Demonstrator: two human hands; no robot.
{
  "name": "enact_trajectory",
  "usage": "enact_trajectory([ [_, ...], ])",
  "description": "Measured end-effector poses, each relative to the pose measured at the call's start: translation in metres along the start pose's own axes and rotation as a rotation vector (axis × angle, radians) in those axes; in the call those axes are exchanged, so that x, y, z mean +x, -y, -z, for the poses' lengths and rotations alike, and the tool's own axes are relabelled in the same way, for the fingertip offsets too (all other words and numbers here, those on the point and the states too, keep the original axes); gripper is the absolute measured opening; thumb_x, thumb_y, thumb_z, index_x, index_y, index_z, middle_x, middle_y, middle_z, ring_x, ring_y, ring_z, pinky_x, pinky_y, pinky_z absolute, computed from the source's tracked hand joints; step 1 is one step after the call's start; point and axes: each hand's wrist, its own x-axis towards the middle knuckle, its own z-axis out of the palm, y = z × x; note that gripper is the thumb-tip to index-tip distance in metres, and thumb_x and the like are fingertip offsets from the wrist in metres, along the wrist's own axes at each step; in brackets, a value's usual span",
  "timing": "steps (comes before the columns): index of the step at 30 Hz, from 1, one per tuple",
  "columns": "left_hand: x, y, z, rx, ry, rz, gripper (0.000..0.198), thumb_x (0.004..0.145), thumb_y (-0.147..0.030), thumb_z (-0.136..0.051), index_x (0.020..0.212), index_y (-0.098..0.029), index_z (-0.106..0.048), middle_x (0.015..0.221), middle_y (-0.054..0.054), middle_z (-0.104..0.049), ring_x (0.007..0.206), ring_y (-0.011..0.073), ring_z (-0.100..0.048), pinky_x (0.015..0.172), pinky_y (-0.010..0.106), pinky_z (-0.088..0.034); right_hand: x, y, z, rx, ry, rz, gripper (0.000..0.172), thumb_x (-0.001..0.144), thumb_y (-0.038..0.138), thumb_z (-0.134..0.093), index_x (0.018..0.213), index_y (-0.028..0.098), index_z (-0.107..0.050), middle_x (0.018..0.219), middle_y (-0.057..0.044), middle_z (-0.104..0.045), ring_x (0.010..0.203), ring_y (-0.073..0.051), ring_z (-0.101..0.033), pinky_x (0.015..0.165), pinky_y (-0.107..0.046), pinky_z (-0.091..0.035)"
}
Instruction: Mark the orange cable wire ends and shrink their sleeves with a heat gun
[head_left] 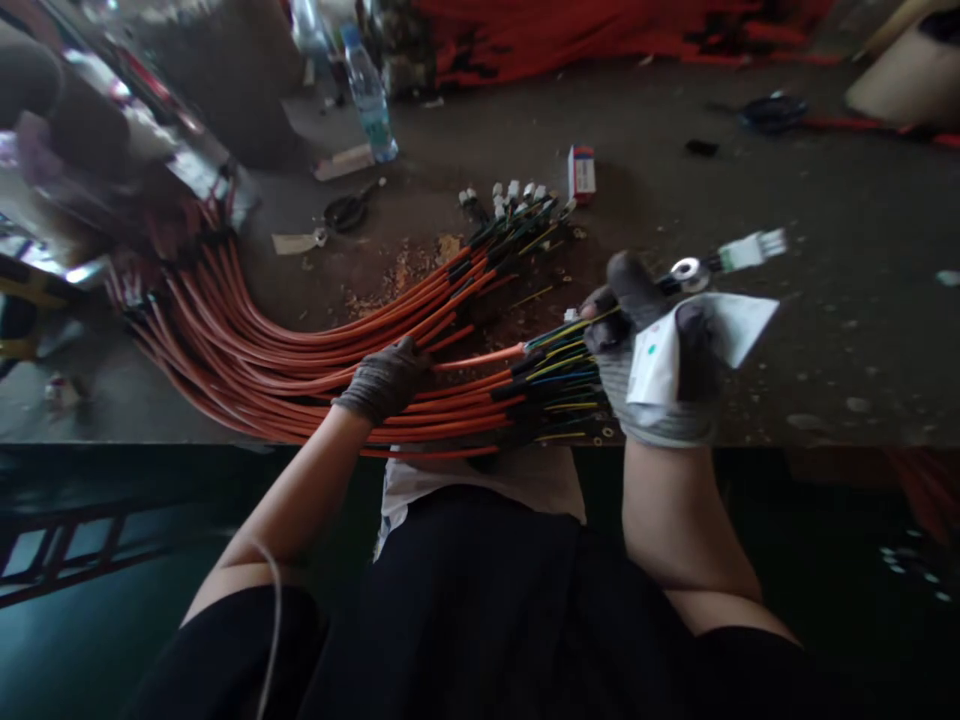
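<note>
"Black clothing [480, 625] is seen closest, beneath a white hem [480, 485]. What is held just above it?"

"By the right hand [652, 350], covered in a grey glove, a white card [664, 360] is gripped firmly. A ring terminal [688, 273] with a white connector [750, 250] is seen just past the fingertips, but whether it is gripped too cannot be told."

"And what is done by the left hand?"

"The left hand [386, 380], also gloved, is laid over orange cables [300, 375]. Whether they are clasped or only pressed cannot be told."

"Where are the cables placed?"

"They are fanned across a dark bench [847, 230], under the left hand and on toward the right. Thin yellow wires [562, 385] are splayed just beside the right hand, and further ends, fitted with white connectors [510, 195], are spread ahead of the grip."

"Are any containers seen?"

"A plastic bottle [367, 95] with a blue cap is seen well beyond the left hand, apparently holding clear liquid. A small red-and-white carton [581, 172] is placed just past the connectors, its contents hidden. Black-handled scissors [346, 212] and brown scraps [397, 280] lie ahead of the left hand."
</note>
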Motion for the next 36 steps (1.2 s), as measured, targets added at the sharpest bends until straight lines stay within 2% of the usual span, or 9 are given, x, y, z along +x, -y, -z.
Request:
enact_trajectory([
  [4,0.0,-0.016,-0.002,-0.003,-0.106,-0.072,0.037,0.099,-0.041,-0.046,0.12,-0.02,-0.068,0.111,0.015,-0.07,0.109,0.0326,-0.064,0.093,0.043,-0.047,0.008,0.001,-0.011,0.279,-0.1,-0.03,0.05,0.095,0.058,-0.032,0.111,0.034,-0.073,0.095,-0.007,-0.065,0.069,-0.018,-0.057,0.066,-0.037,-0.054],
  [10,0.018,-0.025,-0.016,-0.715,-0.238,-0.178,0.027,0.087,-0.027,-0.066,0.112,-0.017,-0.067,0.106,0.007,-0.075,0.096,0.0197,-0.07,0.087,0.029,-0.053,0.003,-0.005,-0.001,0.221,-0.035,-0.057,0.054,0.095,0.064,-0.031,0.125,0.038,-0.067,0.098,-0.006,-0.065,0.072,-0.018,-0.059,0.068,-0.036,-0.054],
  [16,0.036,-0.043,-0.03,-0.984,-0.432,-0.343,0.016,0.083,-0.022,-0.07,0.097,-0.015,-0.07,0.095,0.006,-0.075,0.086,0.0158,-0.069,0.082,0.027,-0.055,0.001,-0.013,0.013,0.088,-0.049,-0.077,0.054,0.095,0.067,-0.033,0.11,0.031,-0.071,0.11,-0.008,-0.069,0.075,-0.018,-0.062,0.067,-0.036,-0.055],
  [20,0.046,-0.066,-0.035,-0.936,-0.522,-0.244,0.013,0.085,-0.02,-0.068,0.097,-0.015,-0.072,0.092,0.005,-0.074,0.085,0.0161,-0.067,0.08,0.027,-0.053,-0.011,-0.021,0.026,-0.246,-0.149,-0.229,0.055,0.082,0.074,-0.057,0.07,0.021,-0.065,0.065,-0.004,-0.063,0.051,-0.014,-0.054,0.047,-0.029,-0.046],
  [22,0.047,-0.074,-0.037,-0.831,-0.511,-0.171,0.015,0.086,-0.023,-0.068,0.098,-0.015,-0.072,0.094,0.006,-0.073,0.088,0.0184,-0.067,0.081,0.028,-0.053,-0.017,-0.021,0.027,-0.313,-0.162,-0.294,0.054,0.079,0.073,-0.063,0.066,0.021,-0.062,0.053,0.0,-0.057,0.044,-0.013,-0.05,0.04,-0.026,-0.042],
  [25,0.045,-0.081,-0.039,-0.674,-0.468,-0.121,0.019,0.088,-0.028,-0.067,0.102,-0.016,-0.072,0.101,0.008,-0.071,0.093,0.0217,-0.067,0.082,0.03,-0.052,-0.015,-0.018,0.019,-0.302,-0.168,-0.166,0.041,0.083,0.064,-0.064,0.083,0.023,-0.065,0.069,-0.001,-0.067,0.054,-0.014,-0.06,0.045,-0.026,-0.048],
  [27,0.042,-0.083,-0.039,-0.625,-0.462,-0.125,0.02,0.09,-0.03,-0.065,0.104,-0.017,-0.071,0.104,0.008,-0.069,0.095,0.022,-0.067,0.082,0.03,-0.051,-0.005,-0.017,0.011,-0.344,-0.1,0.047,0.028,0.086,0.052,-0.067,0.09,0.024,-0.065,0.083,-0.002,-0.071,0.068,-0.015,-0.066,0.059,-0.029,-0.055],
  [30,0.039,-0.084,-0.04,-0.597,-0.467,-0.144,0.022,0.091,-0.032,-0.064,0.106,-0.017,-0.07,0.104,0.008,-0.069,0.095,0.0214,-0.066,0.082,0.029,-0.05,0.013,-0.02,0.003,-0.571,0.072,0.241,0.019,0.093,0.04,-0.058,0.087,0.024,-0.065,0.084,-0.001,-0.071,0.078,-0.016,-0.068,0.076,-0.033,-0.056],
  [36,0.039,-0.084,-0.038,-0.582,-0.453,-0.154,0.022,0.091,-0.031,-0.065,0.108,-0.018,-0.07,0.103,0.008,-0.068,0.093,0.0205,-0.065,0.08,0.028,-0.05,0.029,-0.024,-0.001,-0.768,0.203,0.224,0.026,0.097,0.04,-0.05,0.085,0.023,-0.065,0.073,0.0,-0.07,0.069,-0.016,-0.066,0.069,-0.029,-0.052],
])
